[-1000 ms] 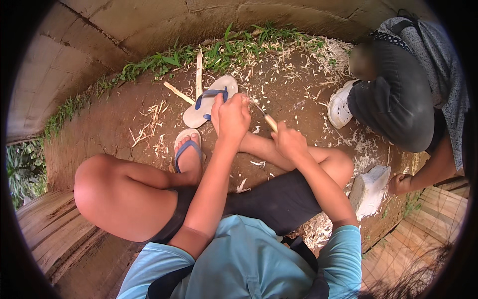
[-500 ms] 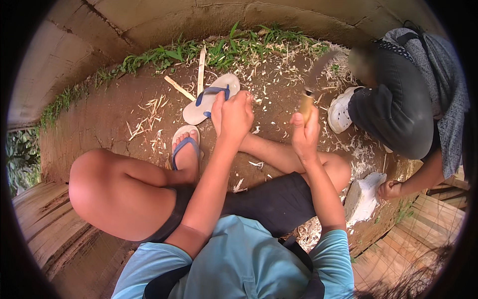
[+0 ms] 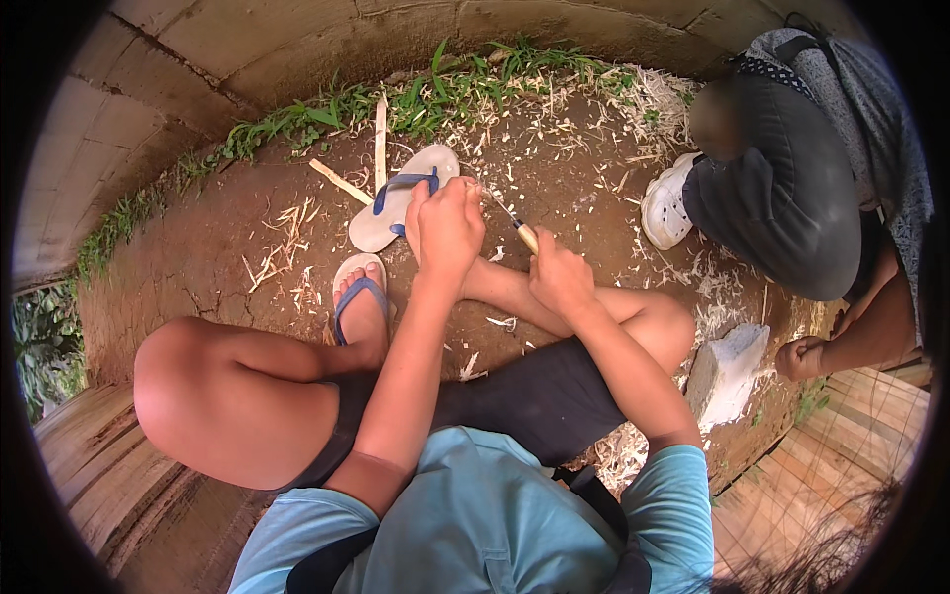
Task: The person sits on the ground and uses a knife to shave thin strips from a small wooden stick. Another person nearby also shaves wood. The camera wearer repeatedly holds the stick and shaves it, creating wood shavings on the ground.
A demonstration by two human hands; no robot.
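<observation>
My right hand (image 3: 562,277) is wrapped round the pale wooden handle of a sickle (image 3: 527,238). Its thin blade points up and left, and the tip end reaches my left hand (image 3: 450,228). That left hand is closed, knuckles up, over the end of my crossed bare leg (image 3: 524,292). Whatever its fingers grip is hidden from this angle. Just beyond it lies a loose beige flip-flop (image 3: 435,158) with blue straps. The matching flip-flop (image 3: 348,315) is on my other foot.
Two pale wood strips (image 3: 381,144) lie beyond the loose flip-flop. Shavings (image 3: 287,238) litter the brown dirt. At right another person crouches, with a white clog (image 3: 667,203) and a closed hand (image 3: 800,358) beside a whitish block (image 3: 730,376). Grass (image 3: 327,114) edges a wall (image 3: 297,45).
My right hand has swung left and down, bringing the sickle blade from up at the right over to my left hand. The other person's hand has drawn away from the block.
</observation>
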